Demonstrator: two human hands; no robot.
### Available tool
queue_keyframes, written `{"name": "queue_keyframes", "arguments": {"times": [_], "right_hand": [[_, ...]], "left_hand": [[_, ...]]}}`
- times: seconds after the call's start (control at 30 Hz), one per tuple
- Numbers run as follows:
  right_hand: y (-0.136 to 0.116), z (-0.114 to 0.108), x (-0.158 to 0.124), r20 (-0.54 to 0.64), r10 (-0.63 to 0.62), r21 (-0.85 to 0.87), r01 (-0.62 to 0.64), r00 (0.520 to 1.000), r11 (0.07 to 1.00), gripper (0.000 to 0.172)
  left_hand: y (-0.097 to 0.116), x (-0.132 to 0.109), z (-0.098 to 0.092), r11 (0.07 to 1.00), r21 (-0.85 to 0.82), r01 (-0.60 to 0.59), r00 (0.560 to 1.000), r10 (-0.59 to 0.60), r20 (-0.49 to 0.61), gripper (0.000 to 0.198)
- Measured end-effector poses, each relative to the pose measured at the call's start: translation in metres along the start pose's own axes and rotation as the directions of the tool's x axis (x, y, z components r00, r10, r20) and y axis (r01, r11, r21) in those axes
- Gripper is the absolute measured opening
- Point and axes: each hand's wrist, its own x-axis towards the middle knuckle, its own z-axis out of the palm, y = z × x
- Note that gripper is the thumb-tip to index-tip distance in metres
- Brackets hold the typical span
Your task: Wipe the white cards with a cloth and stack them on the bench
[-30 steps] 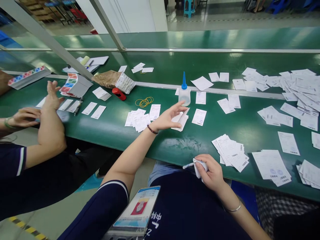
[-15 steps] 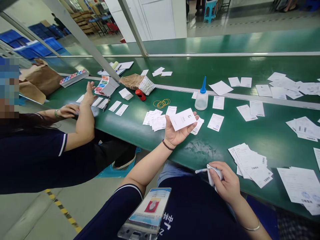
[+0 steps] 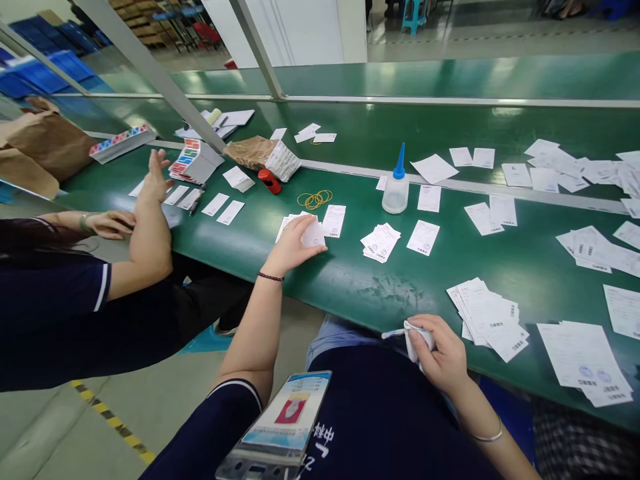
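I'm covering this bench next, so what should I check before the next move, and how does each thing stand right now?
1. Left hand on the white slips: ok, resting on them.
2. Right hand on the folded white cloth: ok, gripping it.
3. Loose stack of slips near the right hand: not ok, fanned, not squared.
4. Squeeze bottle: ok, upright, apart from both hands.
5. Co-worker's hands: ok, apart from the person's own.
6. Print on the slips: cannot tell, too small.

Blue-nozzled squeeze bottle (image 3: 395, 193) — loose yellow rubber bands (image 3: 315, 199) nearby
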Motion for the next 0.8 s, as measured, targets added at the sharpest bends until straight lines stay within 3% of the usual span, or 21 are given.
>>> {"name": "queue_keyframes", "arguments": {"times": [0.1, 0.23, 0.37, 0.53, 0.7, 0.8], "right_hand": [[0.0, 0.0, 0.001, 0.01, 0.0, 0.01, 0.0, 1.0, 1.0, 0.014], [-0.003, 0.0, 0.003, -0.002, 0.0, -0.007, 0.0, 1.0, 1.0, 0.013], [-0.006, -0.001, 0.004, -0.022, -0.005, -0.027, 0.004, 1.0, 1.0, 0.012], [-0.007, -0.001, 0.004, -0.032, -0.007, -0.025, 0.006, 0.999, 1.0, 0.013], [-0.005, 0.0, 0.003, -0.021, 0.002, -0.004, -0.002, 1.0, 1.0, 0.013], [-0.004, 0.0, 0.002, -0.013, 0.003, 0.0, -0.003, 1.0, 1.0, 0.014]], "left_hand": [[0.003, 0.006, 0.007, 0.997, 0.044, -0.061, 0.989, 0.055, 0.138, 0.088], [0.046, 0.019, 0.034, 0.991, -0.036, -0.13, 0.977, 0.135, 0.168, 0.065], [0.082, 0.033, 0.06, 0.999, -0.038, -0.018, 0.966, 0.027, 0.256, 0.065], [0.089, 0.041, 0.067, 0.991, -0.086, 0.104, 0.957, -0.076, 0.279, 0.071], [0.085, 0.031, 0.061, 0.921, -0.347, 0.178, 0.967, -0.099, 0.234, 0.016], [0.083, 0.014, 0.058, 0.914, -0.402, -0.054, 0.998, 0.056, -0.007, 0.009]]}}
